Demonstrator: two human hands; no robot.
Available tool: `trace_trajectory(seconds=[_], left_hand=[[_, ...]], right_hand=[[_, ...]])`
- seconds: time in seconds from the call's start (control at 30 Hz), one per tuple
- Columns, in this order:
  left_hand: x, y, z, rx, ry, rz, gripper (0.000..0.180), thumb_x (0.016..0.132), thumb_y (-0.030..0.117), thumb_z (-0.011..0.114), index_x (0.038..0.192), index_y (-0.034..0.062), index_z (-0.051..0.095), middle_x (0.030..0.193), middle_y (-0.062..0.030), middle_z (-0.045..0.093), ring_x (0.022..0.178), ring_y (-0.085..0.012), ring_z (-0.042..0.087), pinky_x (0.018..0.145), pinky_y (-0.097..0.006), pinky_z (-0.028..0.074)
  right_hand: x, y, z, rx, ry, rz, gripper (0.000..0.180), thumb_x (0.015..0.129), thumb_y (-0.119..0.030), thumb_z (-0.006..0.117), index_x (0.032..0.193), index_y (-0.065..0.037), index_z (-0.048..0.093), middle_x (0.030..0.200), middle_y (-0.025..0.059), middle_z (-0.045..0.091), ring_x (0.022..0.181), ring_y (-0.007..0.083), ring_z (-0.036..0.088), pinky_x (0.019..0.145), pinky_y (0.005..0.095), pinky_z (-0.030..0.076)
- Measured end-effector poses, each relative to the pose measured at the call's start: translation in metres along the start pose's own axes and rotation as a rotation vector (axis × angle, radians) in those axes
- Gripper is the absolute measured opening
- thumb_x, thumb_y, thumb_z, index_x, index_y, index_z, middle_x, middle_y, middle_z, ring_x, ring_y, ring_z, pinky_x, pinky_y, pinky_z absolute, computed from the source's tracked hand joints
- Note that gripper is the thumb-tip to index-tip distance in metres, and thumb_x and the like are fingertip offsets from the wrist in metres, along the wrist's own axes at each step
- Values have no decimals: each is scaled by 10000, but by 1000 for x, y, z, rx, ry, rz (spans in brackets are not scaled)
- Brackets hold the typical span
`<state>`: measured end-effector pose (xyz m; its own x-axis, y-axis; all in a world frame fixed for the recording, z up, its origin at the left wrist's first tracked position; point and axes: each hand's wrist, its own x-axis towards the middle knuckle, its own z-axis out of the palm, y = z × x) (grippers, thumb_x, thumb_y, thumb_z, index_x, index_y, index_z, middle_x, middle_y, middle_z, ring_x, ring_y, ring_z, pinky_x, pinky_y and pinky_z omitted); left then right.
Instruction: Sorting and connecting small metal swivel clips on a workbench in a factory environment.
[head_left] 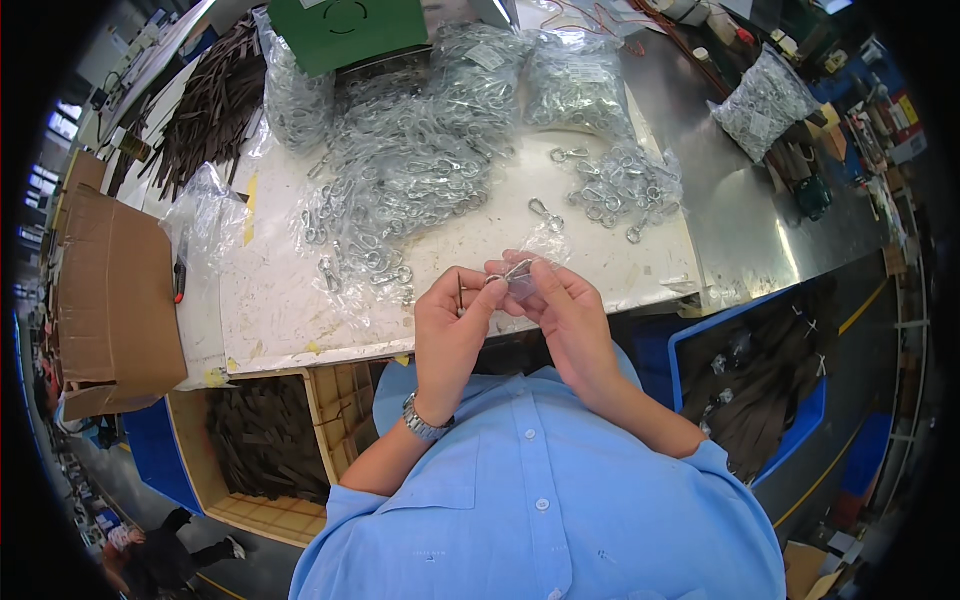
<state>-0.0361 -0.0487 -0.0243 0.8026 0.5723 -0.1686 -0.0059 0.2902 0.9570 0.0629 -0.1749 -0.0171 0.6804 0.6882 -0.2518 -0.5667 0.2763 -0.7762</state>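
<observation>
My left hand (450, 318) and my right hand (572, 315) meet in front of my chest, over the table's near edge. Between the fingertips of both is a small silver snap hook (518, 268), partly covered by fingers. A scrap of clear plastic (522, 288) shows beside it, under my right fingers. Along the left fingers runs a thin dark strip (461, 292), its far part hidden. Just beyond the hands a single loose snap hook (545, 214) lies on the white tabletop (460, 248). Both hands are closed, thumbs pressed toward the fingers.
Clear bags of snap hooks (400, 165) spread over the table's far side, with a smaller heap (620, 188) to their right. Dark straps (212, 100) lie far left, behind a cardboard box (115, 290). Strap-filled bins, one wooden (318, 425), one blue (678, 370), stand below the table.
</observation>
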Motion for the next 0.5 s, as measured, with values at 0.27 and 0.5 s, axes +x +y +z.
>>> trace_trajectory(seconds=[0.27, 0.5], left_hand=[[13, 21, -3, 160, -267, -82, 246, 1052, 121, 688, 1247, -30, 689, 934, -18, 739, 725, -57, 573, 711, -231, 490], [22, 49, -34, 301, -412, -68, 413, 1127, 93, 502, 1519, 6, 596, 936, -24, 726, 723, -50, 480, 668, -197, 439]], right_hand=[[5, 4, -5, -198, -42, -183, 327, 1141, -174, 566, 1307, 82, 684, 1238, 154, 759, 1042, 166, 711, 917, 323, 573], [-5, -26, -21, -903, -155, -389, 160, 1041, -11, 650, 1172, 54, 715, 1050, 137, 754, 841, 197, 724, 754, 322, 580]])
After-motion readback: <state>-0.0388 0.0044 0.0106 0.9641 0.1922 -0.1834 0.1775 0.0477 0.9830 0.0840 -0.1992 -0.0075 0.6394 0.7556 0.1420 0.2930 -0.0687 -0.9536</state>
